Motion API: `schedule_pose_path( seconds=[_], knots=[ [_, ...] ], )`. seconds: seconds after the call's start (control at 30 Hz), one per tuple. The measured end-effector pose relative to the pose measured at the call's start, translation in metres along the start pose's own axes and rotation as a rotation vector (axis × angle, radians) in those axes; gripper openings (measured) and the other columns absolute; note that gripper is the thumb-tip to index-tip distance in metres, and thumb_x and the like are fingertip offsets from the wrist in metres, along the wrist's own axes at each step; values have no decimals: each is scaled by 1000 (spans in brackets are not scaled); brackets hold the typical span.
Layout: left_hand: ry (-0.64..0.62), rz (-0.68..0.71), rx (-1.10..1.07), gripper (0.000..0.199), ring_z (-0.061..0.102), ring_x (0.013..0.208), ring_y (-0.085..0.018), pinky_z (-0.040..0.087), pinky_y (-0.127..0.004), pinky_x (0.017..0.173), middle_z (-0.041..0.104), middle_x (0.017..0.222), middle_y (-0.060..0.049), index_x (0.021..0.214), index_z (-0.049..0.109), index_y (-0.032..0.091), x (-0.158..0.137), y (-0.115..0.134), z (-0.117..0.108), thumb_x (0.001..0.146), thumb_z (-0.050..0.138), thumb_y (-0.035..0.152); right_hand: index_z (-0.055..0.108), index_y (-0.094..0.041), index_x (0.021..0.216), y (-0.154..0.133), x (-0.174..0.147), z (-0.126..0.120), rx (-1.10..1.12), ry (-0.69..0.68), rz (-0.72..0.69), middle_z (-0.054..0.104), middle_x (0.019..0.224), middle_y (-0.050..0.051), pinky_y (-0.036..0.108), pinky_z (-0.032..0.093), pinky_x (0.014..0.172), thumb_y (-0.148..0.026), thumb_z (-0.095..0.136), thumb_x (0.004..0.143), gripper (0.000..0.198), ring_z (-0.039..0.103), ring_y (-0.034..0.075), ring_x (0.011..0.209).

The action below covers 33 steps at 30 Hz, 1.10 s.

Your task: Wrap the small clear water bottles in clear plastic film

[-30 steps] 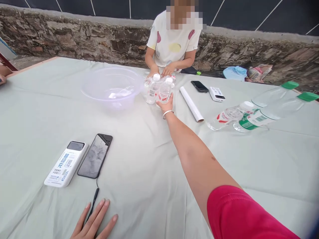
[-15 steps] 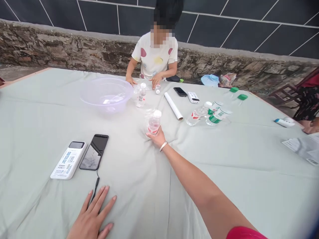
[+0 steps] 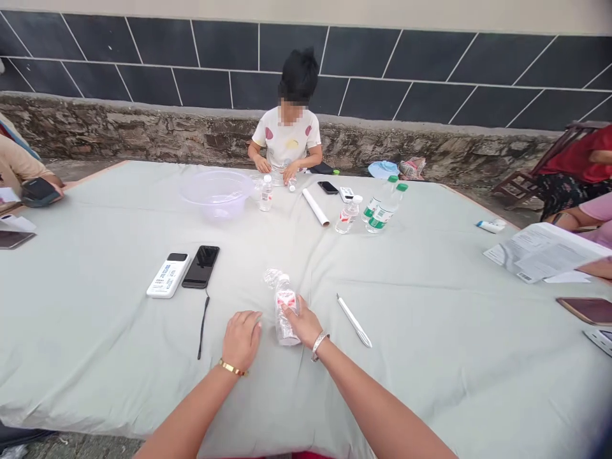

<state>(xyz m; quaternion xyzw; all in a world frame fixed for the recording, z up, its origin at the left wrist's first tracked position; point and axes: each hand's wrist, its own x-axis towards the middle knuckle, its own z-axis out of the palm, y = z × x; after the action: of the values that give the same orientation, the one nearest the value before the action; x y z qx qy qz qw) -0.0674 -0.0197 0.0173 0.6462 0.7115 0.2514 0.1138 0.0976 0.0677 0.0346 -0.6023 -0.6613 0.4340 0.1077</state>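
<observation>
My right hand (image 3: 306,324) grips a small clear plastic water bottle (image 3: 286,301) with a white cap and a red-and-white label. The bottle leans slightly back, its base toward me. Close to its left side, my left hand (image 3: 242,338) rests on the cloth, fingers loosely bent and holding nothing; a small gap parts it from the bottle. A clear plastic shape (image 3: 272,276) shows just behind the cap; I cannot tell what it is. A white pen (image 3: 354,320) lies to the right of my right hand.
Left of my hands lie a white power bank (image 3: 168,275) and a black phone (image 3: 201,266). Farther off are a purple basin (image 3: 215,199), a white roll (image 3: 315,207) and several bottles (image 3: 381,213). A person (image 3: 287,143) sits opposite, hands on a bottle; others sit at both sides.
My right hand has drawn the bottle back toward me from mid-table. My left hand has shifted right, its spread fingers now bent beside the bottle. The view has tilted up and widened.
</observation>
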Motion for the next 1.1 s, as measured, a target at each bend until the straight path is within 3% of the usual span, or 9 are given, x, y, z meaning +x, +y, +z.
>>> schedule_pose_path(
  seconds=[0.07, 0.2, 0.33, 0.5, 0.57, 0.67, 0.87, 1.0, 1.1],
  knots=[
    [-91, -145, -171, 40, 60, 90, -18, 46, -32, 79, 65, 104, -8, 117, 53, 18, 12, 29, 8, 89, 30, 34, 21, -13, 142, -4, -8, -3, -190, -42, -33, 62, 112, 14, 36, 42, 81, -66, 28, 83, 80, 59, 27, 101],
    [-186, -357, -252, 54, 59, 96, -21, 43, -30, 77, 62, 111, -10, 129, 39, 16, 25, 61, 19, 84, 39, 46, 45, -19, 129, 1, -18, -34, -450, -2, -70, 67, 97, 12, 35, 42, 72, -61, 19, 87, 65, 61, 28, 93],
    [-226, -408, -234, 62, 54, 106, -22, 40, -29, 83, 58, 116, -12, 131, 35, 14, 26, 73, 27, 80, 45, 47, 45, -18, 126, 43, -16, -87, -566, 340, 31, 58, 114, 13, 32, 41, 75, -45, 37, 87, 48, 55, 25, 103],
    [-186, -399, -271, 65, 53, 109, -23, 39, -30, 86, 54, 122, -14, 133, 32, 13, 26, 82, 37, 80, 46, 48, 56, -16, 98, 93, -15, -112, -604, 249, 138, 62, 94, 12, 28, 39, 65, -36, 45, 84, 27, 59, 22, 86],
    [-168, -391, -297, 65, 53, 110, -24, 39, -30, 87, 53, 124, -15, 135, 31, 13, 25, 83, 42, 82, 43, 49, 55, -17, 92, 87, -15, -108, -519, 259, 99, 63, 82, 8, 25, 37, 60, -31, 37, 88, 23, 58, 18, 75],
    [-147, -371, -352, 58, 52, 111, -23, 38, -30, 89, 53, 126, -12, 137, 32, 18, 22, 83, 47, 86, 34, 47, 55, -19, 93, 48, -7, -101, -390, 211, -22, 62, 71, 3, 23, 35, 56, -33, 35, 89, 25, 55, 15, 64],
    [-190, -385, -393, 52, 55, 106, -21, 39, -30, 87, 59, 118, -9, 137, 34, 21, 24, 86, 49, 87, 35, 37, 56, -20, 110, -30, 19, -93, -395, 155, -171, 64, 86, 7, 25, 34, 60, -29, 41, 85, 30, 54, 17, 75],
    [-213, -441, -422, 54, 58, 98, -20, 42, -29, 81, 62, 112, -8, 134, 38, 20, 28, 88, 48, 84, 43, 39, 60, -20, 106, -11, -14, -94, -392, 100, -184, 64, 81, 6, 25, 36, 60, -28, 43, 84, 30, 55, 16, 70],
    [-229, -462, -432, 52, 59, 95, -20, 41, -28, 80, 63, 107, -8, 128, 44, 18, 31, 85, 48, 82, 46, 43, 62, -22, 104, 24, -56, -104, -290, -78, -228, 61, 70, 1, 24, 37, 57, -33, 42, 83, 30, 53, 13, 58]
  ],
)
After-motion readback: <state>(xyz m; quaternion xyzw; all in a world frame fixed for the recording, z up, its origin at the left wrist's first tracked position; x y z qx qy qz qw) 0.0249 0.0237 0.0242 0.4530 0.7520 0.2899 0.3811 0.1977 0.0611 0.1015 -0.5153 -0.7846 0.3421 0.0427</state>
